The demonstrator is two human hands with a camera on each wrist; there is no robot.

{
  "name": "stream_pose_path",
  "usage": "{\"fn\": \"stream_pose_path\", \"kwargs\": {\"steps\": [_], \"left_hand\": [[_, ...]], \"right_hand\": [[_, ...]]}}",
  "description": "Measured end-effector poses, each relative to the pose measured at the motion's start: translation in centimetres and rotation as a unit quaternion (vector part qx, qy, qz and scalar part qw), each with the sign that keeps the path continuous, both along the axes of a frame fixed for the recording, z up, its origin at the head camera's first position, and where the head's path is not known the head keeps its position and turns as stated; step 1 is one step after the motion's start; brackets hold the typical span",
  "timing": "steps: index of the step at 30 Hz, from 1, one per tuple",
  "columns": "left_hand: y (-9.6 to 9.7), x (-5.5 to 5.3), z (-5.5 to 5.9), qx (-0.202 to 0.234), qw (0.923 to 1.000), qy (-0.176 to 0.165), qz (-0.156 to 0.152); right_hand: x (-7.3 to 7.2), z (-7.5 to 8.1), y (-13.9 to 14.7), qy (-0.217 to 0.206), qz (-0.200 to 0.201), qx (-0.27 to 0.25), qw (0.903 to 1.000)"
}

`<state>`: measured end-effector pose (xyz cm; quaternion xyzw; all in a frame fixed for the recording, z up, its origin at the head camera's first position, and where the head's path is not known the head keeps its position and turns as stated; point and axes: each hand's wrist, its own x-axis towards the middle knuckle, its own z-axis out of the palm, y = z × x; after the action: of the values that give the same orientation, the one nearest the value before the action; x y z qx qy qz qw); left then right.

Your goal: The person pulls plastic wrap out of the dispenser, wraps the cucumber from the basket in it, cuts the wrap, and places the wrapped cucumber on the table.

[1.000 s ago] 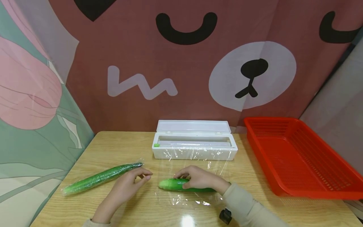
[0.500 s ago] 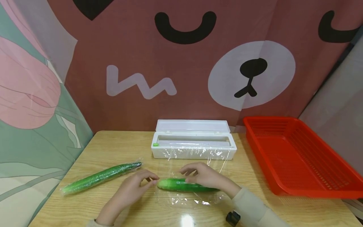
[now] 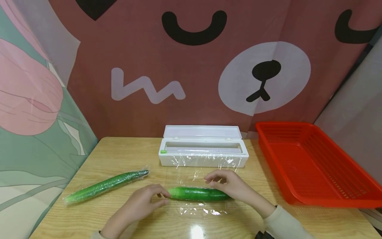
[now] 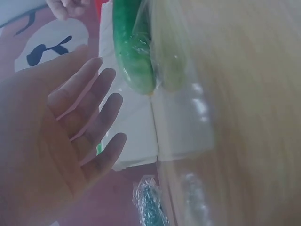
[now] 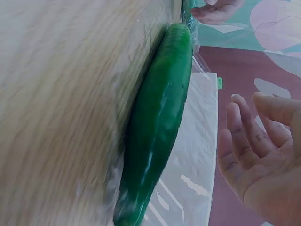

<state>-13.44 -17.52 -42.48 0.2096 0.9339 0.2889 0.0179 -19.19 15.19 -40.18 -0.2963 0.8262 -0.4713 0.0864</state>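
A green cucumber [image 3: 200, 194] lies on a sheet of clear cling film [image 3: 191, 211] on the wooden table. At its pale left tip, my left hand [image 3: 146, 202] has its fingertips close beside the end, fingers relaxed and slightly bent. My right hand [image 3: 228, 184] hovers over the cucumber's right part, overlapping it in the head view. The right wrist view shows that palm [image 5: 268, 155] with loosely bent fingers and nothing in them. Behind stands a white cling film dispenser [image 3: 204, 160], lid raised, the film running from it under the cucumber.
To the left, another cucumber [image 3: 105, 186] lies wrapped in film. A red plastic basket [image 3: 293, 196] stands at the right side of the table. A printed curtain [image 3: 197, 109] hangs right behind the table's back edge.
My right hand has let go of the cucumber and shifted right along it. My left hand has come rightward to the cucumber's left tip. The cucumber has stayed nearly in place.
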Motion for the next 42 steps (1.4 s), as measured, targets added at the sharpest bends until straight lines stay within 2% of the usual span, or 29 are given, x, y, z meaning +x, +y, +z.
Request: {"fn": "stream_pose_path", "kwargs": {"steps": [8,20,26,31,34,42], "left_hand": [[-0.7,0.0,0.0,-0.03,0.999,0.0,-0.034],[-0.8,0.1,-0.2,-0.032,0.9967,0.004,-0.074],[-0.7,-0.2,-0.5,-0.046,0.995,-0.004,-0.089],[-0.4,-0.3,-0.5,-0.061,0.9923,-0.019,-0.106],[-0.3,-0.4,-0.6,-0.065,0.9916,-0.016,-0.11],[0.2,-0.5,-0.8,-0.058,0.9924,-0.011,-0.108]], "right_hand": [[1.2,-0.3,3.0,0.003,-0.034,0.034,0.9989],[2.6,-1.8,6.8,0.034,-0.051,0.027,0.9977],[3.1,-2.7,8.5,0.022,-0.044,0.027,0.9984],[3.5,-3.3,9.6,-0.009,-0.029,0.036,0.9989],[3.7,-3.7,9.9,-0.022,-0.027,0.041,0.9986],[3.7,-5.1,10.3,0.0,-0.013,0.035,0.9993]]}}
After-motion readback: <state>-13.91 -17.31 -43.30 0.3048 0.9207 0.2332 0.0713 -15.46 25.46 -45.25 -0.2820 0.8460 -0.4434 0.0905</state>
